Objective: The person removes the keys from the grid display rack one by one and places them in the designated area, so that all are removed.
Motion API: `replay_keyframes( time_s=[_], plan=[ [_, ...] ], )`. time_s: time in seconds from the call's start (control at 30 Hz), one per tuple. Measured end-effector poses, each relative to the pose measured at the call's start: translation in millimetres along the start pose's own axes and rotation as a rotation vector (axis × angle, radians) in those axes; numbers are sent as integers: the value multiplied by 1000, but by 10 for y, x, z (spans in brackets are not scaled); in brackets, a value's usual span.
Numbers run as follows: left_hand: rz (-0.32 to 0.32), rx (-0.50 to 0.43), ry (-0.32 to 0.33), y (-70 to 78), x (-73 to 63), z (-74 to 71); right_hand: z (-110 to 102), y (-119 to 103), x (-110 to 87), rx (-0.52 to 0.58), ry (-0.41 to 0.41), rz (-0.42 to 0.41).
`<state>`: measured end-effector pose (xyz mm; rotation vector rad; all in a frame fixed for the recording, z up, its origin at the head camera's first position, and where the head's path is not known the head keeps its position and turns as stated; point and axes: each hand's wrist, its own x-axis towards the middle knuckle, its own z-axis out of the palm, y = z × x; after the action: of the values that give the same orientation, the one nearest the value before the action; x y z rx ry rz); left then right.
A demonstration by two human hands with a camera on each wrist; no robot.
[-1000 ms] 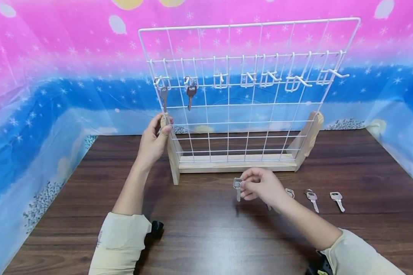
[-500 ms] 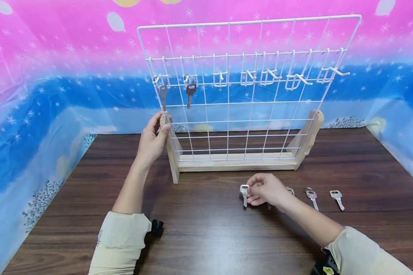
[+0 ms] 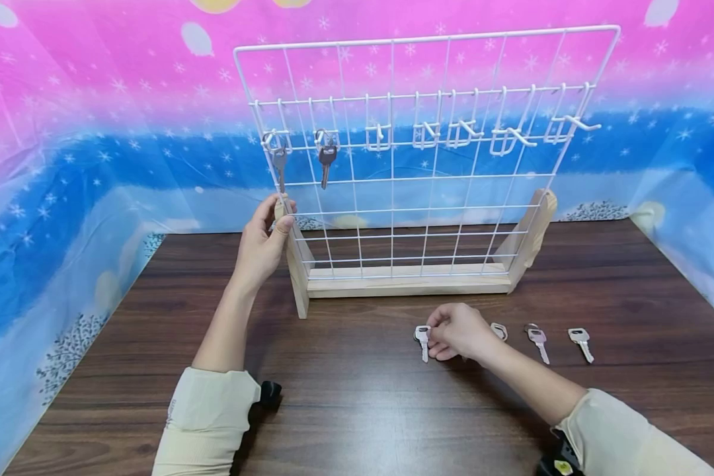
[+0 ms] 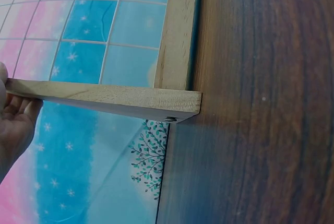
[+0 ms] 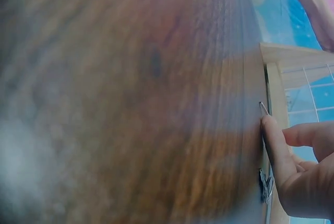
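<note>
In the head view my right hand [image 3: 461, 334] is low over the table, its fingertips pinching the edge of a silver key [image 3: 424, 342] with a ring behind its head. Seen from the right wrist, that key [image 5: 264, 108] shows as a thin strip at a fingertip, close to the table. My left hand [image 3: 263, 241] grips the top of the left wooden upright [image 3: 297, 271] of a white wire grid rack [image 3: 393, 177]. One key [image 3: 280, 165] hangs on the leftmost hook, and a second key [image 3: 326, 162] on the hook beside it.
Several white hooks [image 3: 459, 132] without keys line the grid. Right of my hand a key [image 3: 499, 332] is partly hidden by it; a ringed key [image 3: 537, 340] and another key [image 3: 580, 341] lie farther right. A patterned cloth [image 3: 95, 178] surrounds the brown table [image 3: 333, 410].
My right hand has lowered the key toward the table and moved it slightly right. The left hand keeps its grip on the wooden upright.
</note>
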<state>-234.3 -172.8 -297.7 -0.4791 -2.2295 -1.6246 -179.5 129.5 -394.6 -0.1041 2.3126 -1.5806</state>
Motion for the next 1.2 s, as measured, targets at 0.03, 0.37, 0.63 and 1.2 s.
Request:
replay_keyframes(
  time_s=[0.03, 0.37, 0.63, 1.2],
  plan=[
    [1, 2, -2, -5, -2, 0, 9, 2, -3, -12, 7, 2],
    [-14, -2, -7, -44, -46, -1, 105, 40, 1, -81, 74, 40],
    [-7, 8, 1, -24, -40, -12, 131, 13, 48, -127, 104, 58],
    [-6, 6, -5, 32, -7, -5, 59, -35, 28, -87, 104, 63]
  ],
)
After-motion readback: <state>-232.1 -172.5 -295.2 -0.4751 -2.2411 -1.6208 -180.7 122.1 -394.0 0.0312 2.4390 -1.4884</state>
